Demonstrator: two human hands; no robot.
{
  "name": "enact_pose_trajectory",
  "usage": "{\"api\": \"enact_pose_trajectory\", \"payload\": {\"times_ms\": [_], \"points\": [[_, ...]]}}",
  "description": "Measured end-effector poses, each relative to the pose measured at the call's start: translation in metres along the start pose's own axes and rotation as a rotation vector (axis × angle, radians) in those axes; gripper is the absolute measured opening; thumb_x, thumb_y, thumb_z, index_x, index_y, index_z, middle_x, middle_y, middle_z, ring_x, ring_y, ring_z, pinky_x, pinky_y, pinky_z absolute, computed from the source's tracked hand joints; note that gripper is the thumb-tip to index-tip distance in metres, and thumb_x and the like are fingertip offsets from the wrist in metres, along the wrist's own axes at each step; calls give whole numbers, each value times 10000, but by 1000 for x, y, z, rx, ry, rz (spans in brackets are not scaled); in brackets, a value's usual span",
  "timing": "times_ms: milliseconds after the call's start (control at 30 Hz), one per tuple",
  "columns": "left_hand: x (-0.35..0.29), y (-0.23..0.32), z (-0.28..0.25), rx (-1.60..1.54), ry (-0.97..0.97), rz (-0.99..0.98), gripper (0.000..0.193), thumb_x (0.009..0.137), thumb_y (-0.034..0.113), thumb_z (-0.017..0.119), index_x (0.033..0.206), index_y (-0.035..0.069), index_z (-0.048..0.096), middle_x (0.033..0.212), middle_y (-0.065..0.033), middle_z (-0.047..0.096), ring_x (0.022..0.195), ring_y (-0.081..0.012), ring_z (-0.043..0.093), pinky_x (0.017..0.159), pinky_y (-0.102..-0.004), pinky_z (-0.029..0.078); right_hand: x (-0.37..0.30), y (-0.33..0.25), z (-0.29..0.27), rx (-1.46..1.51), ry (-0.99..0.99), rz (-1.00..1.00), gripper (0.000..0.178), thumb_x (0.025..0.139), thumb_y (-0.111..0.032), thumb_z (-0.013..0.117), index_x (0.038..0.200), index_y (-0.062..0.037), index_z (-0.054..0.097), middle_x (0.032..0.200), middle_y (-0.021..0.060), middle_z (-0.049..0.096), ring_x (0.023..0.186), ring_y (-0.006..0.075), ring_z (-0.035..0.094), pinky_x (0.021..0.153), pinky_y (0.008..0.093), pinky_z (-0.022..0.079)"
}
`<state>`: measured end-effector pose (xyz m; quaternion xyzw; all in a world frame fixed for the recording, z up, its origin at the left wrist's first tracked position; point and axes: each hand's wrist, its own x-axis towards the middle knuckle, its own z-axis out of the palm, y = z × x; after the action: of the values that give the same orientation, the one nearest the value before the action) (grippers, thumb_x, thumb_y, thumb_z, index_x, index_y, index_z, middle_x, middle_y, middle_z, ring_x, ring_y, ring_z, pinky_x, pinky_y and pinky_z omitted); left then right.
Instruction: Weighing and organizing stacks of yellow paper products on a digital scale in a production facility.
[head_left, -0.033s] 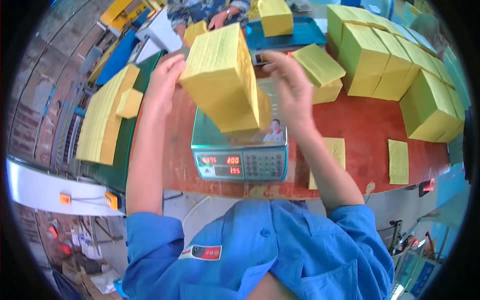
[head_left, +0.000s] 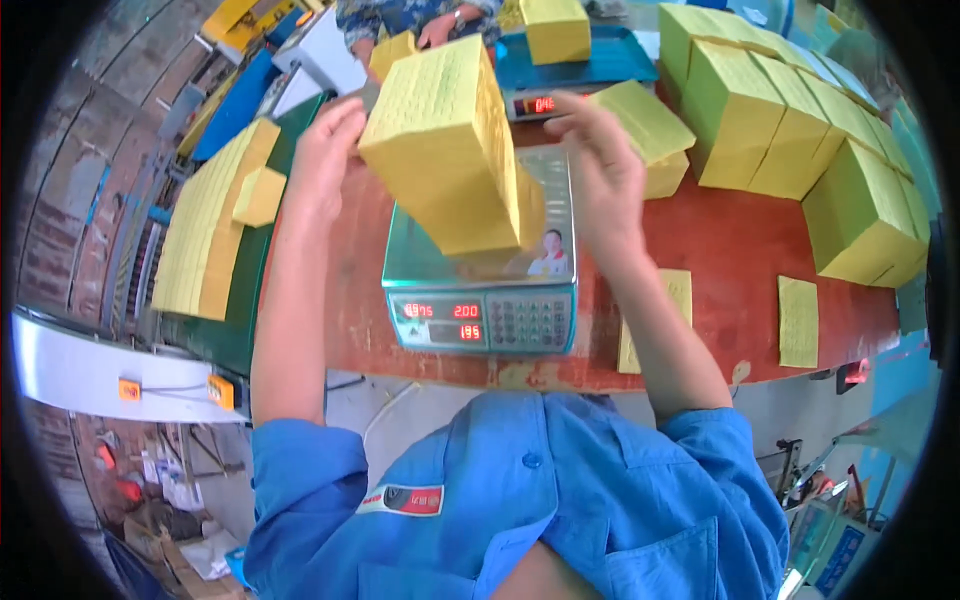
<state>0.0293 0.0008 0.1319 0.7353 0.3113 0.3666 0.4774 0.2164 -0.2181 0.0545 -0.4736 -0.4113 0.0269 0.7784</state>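
Note:
A tall stack of yellow paper [head_left: 445,160] stands on the digital scale [head_left: 400,250] in front of me, with a smaller yellow block [head_left: 530,205] partly hidden at its right side. My left hand [head_left: 325,155] is at the stack's left side, fingers loosely bent near its upper edge; whether the fingertips touch the paper I cannot tell. On the other side, my right hand [head_left: 605,170] is held in the air, apart from the stack, its fingers spread and holding nothing. The scale's red digits are lit.
Several yellow paper blocks [head_left: 740,120] fill the back right of the red table [head_left: 720,240]. Two thin pads [head_left: 798,322] lie near its front edge. At left, a paper row [head_left: 210,230] lies on a green surface. Opposite, a person's hand [head_left: 437,32] rests near a blue tray [head_left: 625,60].
My right hand has moved a little to the right, farther from the stack. The left hand has hardly moved. More of the second scale's red display shows behind.

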Motion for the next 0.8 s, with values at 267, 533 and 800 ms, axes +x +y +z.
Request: {"api": "enact_pose_trajectory", "payload": {"times_ms": [267,533,800], "points": [[-7,-15,-26,-273,-31,-300,459,968,322,605,1294,7,529,1282,-141,576,1111,-254,587,958,-445,494,-5,11,-44,153,158,237,263,946,21,472,1133,0,654,1052,49,665,942,108,612,813,242,483],[46,-5,-16,-371,-203,-379,605,955,457,584,1328,-13,510,1222,-134,640,1093,-218,614,942,-353,485,-18,32,-15,138,56,325,246,941,-41,518,1130,-25,675,1084,31,684,976,113,625,837,263,479],[33,6,41,-343,-401,-464,499,932,412,614,1254,31,600,1164,-84,677,1007,-165,662,848,-310,527,-15,88,45,102,-42,513,400,1014,-261,489,1333,-25,544,1262,86,609,1149,159,551,974,310,427]]}}
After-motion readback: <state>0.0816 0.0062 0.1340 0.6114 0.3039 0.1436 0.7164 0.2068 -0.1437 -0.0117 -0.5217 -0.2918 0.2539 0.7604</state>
